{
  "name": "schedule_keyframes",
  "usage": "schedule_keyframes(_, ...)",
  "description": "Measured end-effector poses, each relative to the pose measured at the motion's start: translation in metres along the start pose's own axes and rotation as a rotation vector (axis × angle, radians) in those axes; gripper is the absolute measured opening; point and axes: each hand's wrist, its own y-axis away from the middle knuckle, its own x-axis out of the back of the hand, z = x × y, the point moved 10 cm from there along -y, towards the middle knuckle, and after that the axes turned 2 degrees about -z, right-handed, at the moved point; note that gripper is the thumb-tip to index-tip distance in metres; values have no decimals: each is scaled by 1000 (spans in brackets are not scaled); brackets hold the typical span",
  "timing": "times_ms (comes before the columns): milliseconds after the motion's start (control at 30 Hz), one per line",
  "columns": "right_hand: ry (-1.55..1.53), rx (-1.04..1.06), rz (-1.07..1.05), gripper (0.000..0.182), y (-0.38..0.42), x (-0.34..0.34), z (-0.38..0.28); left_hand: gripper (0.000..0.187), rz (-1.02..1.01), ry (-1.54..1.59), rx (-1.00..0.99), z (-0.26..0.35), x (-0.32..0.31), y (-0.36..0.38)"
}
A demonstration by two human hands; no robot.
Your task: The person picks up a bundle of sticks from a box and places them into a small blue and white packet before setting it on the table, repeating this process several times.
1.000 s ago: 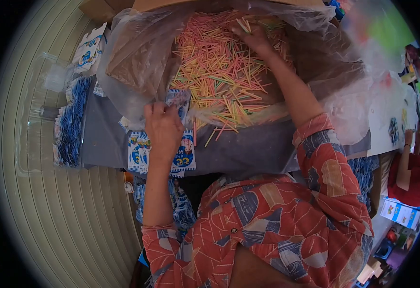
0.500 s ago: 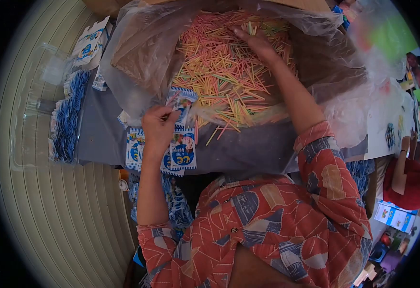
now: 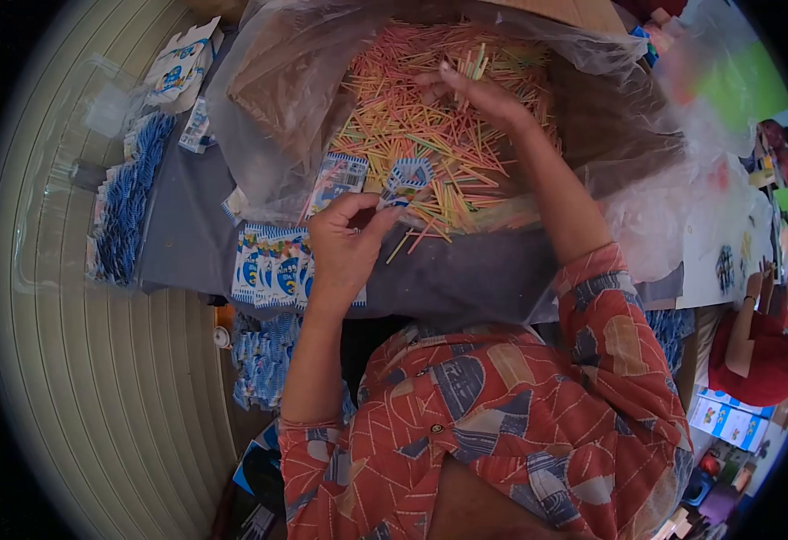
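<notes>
My left hand [image 3: 349, 238] pinches a small blue-and-white packet [image 3: 406, 176] between thumb and fingers, over the near edge of the pile. The packet stands tilted, its upper end apparently spread. My right hand [image 3: 491, 101] is above the far part of the pile, its fingers closed round a small bunch of thin pastel sticks [image 3: 473, 63]. Beneath both hands lies a large heap of pink, yellow and green sticks [image 3: 394, 112] inside a clear plastic liner [image 3: 268, 108]. Another packet [image 3: 338, 178] lies just behind my left hand, at the liner's edge.
Overlapping printed packets [image 3: 272, 268] lie on the grey-covered table [image 3: 191, 211]. A long stack of packets [image 3: 133, 202] stands at the left, near printed cartons [image 3: 182, 67]. More packets [image 3: 266, 360] hang or lie below the table edge. At the right is a person in red [image 3: 754, 360].
My left hand has moved right, and a packet now shows in its fingers over the sticks. My right hand has shifted slightly, with its bunch of sticks showing more clearly.
</notes>
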Motion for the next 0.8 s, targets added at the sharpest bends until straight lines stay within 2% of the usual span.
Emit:
schedule_keyframes(33, 0, 0, -10, 61, 2, -5, -4, 14, 20, 38, 13, -4, -1, 2)
schedule_keyframes(100, -103, 275, -85, 62, 11, -16, -43, 14, 44, 30, 13, -6, -4, 2)
schedule_keyframes(200, -191, 359, -146, 64, 26, -23, -80, 13, 70, 19, -15, -7, -8, -5)
schedule_keyframes(300, -134, 402, -151, 68, 40, -23, -107, 13, 69, 40, -48, -6, -12, -11)
schedule_keyframes(333, -132, 402, -142, 68, 38, -22, -99, 13, 67, 61, -53, -6, -13, -13)
schedule_keyframes(400, 169, 201, 116, 71, 22, 4, -54, 13, 64, 45, -38, -8, -12, -11)
schedule_keyframes(433, 294, -26, 16, 72, 15, 6, -30, 13, 76, 28, -24, -10, -10, -10)
schedule_keyframes(467, 293, -25, 19, 72, 8, 14, -10, 13, 74, 27, -26, -11, -10, -7)
schedule_keyframes(500, 290, -57, 118, 70, 0, 26, 24, 13, 88, 62, -22, -14, -8, -4)
schedule_keyframes(533, 286, -89, 210, 69, -2, 30, 28, 14, 108, 97, -16, -16, -5, -2)
schedule_keyframes(567, 284, -88, 198, 69, -1, 30, 30, 14, 119, 95, -10, -16, -4, -1)
schedule_keyframes(633, 73, 119, 25, 66, 24, 4, -31, 15, 88, -13, -21, -10, -6, -2)
schedule_keyframes(800, 34, 252, 67, 66, 32, -4, -57, 14, 109, 24, -57, -15, -5, -7)
